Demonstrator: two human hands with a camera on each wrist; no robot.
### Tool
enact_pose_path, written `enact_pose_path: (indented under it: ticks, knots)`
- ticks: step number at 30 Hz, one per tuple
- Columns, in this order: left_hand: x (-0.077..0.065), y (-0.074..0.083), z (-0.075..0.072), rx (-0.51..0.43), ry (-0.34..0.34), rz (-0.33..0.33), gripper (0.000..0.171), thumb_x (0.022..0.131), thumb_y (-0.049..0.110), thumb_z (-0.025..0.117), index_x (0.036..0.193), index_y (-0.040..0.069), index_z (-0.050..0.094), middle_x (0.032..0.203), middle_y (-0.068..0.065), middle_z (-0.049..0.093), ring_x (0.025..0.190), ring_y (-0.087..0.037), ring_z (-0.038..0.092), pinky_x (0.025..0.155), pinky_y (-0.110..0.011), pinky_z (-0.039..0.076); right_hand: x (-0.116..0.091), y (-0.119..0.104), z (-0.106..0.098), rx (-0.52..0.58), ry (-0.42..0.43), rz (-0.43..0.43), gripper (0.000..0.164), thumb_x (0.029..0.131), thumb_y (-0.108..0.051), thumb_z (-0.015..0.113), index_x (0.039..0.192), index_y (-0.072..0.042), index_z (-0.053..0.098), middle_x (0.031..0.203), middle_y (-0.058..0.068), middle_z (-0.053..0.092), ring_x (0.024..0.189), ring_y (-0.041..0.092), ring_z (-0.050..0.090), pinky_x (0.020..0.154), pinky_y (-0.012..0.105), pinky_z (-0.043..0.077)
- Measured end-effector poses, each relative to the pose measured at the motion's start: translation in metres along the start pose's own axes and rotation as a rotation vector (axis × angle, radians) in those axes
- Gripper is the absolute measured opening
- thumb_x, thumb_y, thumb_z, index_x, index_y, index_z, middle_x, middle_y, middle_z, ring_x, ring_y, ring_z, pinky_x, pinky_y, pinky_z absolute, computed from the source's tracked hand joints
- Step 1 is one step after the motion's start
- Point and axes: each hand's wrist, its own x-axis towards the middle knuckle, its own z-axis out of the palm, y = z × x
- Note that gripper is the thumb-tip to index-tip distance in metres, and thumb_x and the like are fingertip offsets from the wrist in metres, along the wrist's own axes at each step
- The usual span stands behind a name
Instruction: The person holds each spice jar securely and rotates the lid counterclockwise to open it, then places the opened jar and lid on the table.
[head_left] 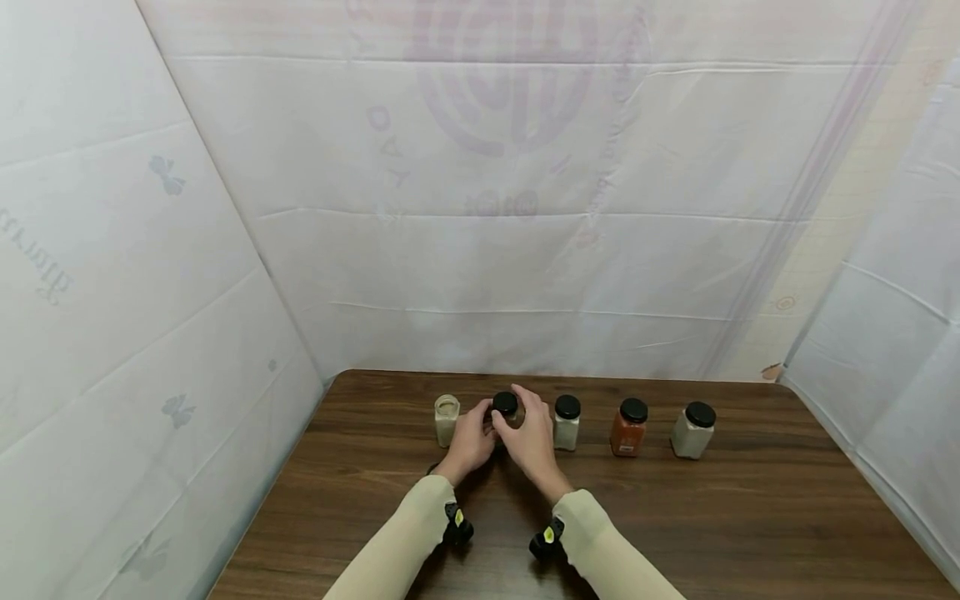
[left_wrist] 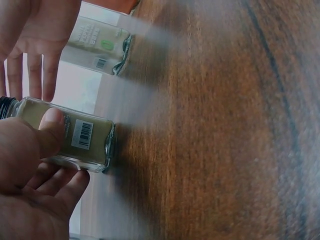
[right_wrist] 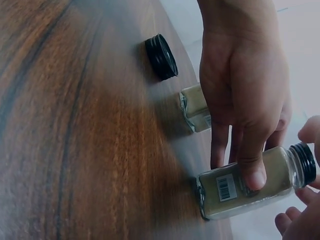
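My left hand [head_left: 471, 442] grips a square glass spice jar [left_wrist: 82, 134] of greenish-beige powder, thumb across its front beside the barcode label. A black lid [head_left: 505, 403] sits on this jar, which stands upright. My right hand [head_left: 531, 437] is spread around the lid. In the left wrist view its fingers [left_wrist: 35, 75] hang straight; the right wrist view shows thumb and fingers on either side of the lid, contact unclear. Left of the left hand stands a lidless jar [head_left: 446, 421]. On the table nearby, a loose black lid [right_wrist: 161, 57] shows in the right wrist view.
To the right stand a black-lidded pale jar [head_left: 567, 423], a jar of orange-red powder [head_left: 629, 429] and a jar of whitish powder [head_left: 693, 432]. The brown wooden table [head_left: 712, 517] ends at white cloth walls [head_left: 480, 267] behind and at both sides.
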Motion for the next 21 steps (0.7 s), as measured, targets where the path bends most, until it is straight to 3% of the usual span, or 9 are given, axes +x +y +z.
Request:
enact_pose_path:
  ticks: [12,21]
  knots:
    - [0.0002,-0.0006,0.0009,-0.020,-0.005,-0.013,0.041,0.092,-0.007,0.064,0.133,0.000,0.061,0.123,-0.020,0.069,0.113,-0.030,0.069,0.092,-0.040,0.057,0.0012,0.0007,0.0030,-0.013,0.085,0.001,0.046,0.088,-0.019,0.084,0.127,-0.004,0.066,0.119,0.014,0.062,0.110,0.035,0.056,0.094,0.055,0.045]
    - [0.0008,-0.0008,0.0016,-0.023,0.000,-0.014,0.037,0.097,-0.003,0.064,0.134,0.000,0.060,0.123,-0.020,0.069,0.114,-0.030,0.069,0.092,-0.039,0.057,0.0016,-0.0006,0.0036,-0.018,0.027,0.004,0.045,0.093,-0.015,0.074,0.136,-0.007,0.064,0.135,0.016,0.060,0.123,0.038,0.052,0.099,0.058,0.045]
